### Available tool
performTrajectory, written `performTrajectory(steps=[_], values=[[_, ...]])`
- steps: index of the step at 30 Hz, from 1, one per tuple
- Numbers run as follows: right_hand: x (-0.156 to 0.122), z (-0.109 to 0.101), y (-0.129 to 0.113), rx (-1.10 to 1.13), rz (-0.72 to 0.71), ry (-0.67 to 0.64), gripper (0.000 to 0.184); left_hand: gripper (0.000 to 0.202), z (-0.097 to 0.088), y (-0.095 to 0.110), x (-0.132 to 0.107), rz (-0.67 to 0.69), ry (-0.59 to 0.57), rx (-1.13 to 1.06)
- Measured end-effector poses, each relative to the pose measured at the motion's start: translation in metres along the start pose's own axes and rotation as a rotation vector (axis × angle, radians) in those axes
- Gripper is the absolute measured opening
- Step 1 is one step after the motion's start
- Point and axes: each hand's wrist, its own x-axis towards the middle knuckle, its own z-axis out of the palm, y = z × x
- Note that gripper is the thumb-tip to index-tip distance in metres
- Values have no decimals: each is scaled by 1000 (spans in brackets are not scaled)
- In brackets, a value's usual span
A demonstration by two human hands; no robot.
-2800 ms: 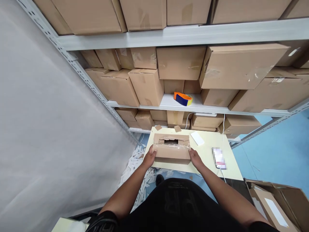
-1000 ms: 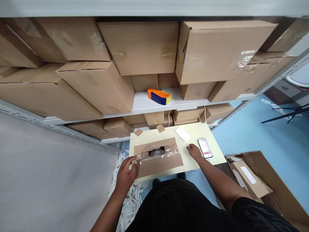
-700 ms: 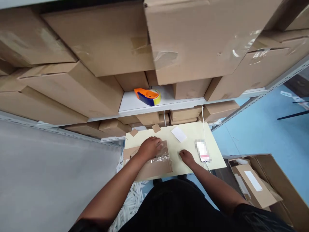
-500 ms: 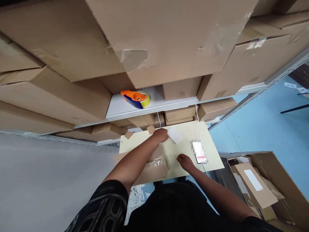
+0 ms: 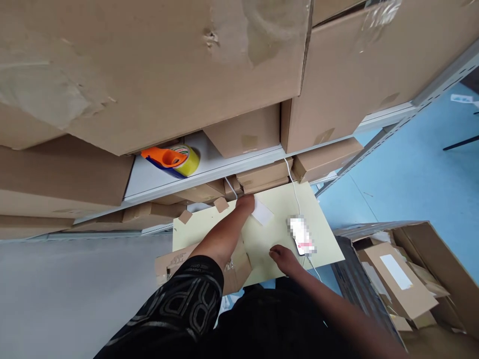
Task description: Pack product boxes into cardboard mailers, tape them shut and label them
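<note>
My left hand [image 5: 245,203] reaches across the pale yellow table [image 5: 277,239] and touches the near edge of a white label [image 5: 262,213]; its fingers are too hidden to judge. Under my left forearm lies a flattened cardboard box [image 5: 175,260] with clear tape, hanging over the table's left front edge. My right hand [image 5: 283,259] rests on the table near the front edge, fingers curled and nothing visible in them, just left of a phone [image 5: 301,235] on a white cable.
Stacked cardboard boxes [image 5: 149,65] fill the grey shelving ahead. An orange-and-blue tape dispenser [image 5: 170,160] sits on the shelf [image 5: 209,167]. Two small cardboard scraps [image 5: 220,204] lie at the table's far edge. An open carton [image 5: 404,279] with cardboard pieces stands at right on the blue floor.
My left hand left the flattened box and stretched forward to the white label. My right hand let go of the box and came to rest by the phone. The view leaned closer to the shelves.
</note>
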Motion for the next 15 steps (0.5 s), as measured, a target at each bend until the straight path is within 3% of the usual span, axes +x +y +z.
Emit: performTrajectory(steps=[3,8,15], values=[[5,-4,0,-5,11,-5,24,45,-1,-4,2,1,12,-2],[9,-9,2,-17,17,-11,24,31,-8,-6,-2,45,-7,24],[13,-9,10,109,69,11,20,27,-18,5,-30,208,30,103]])
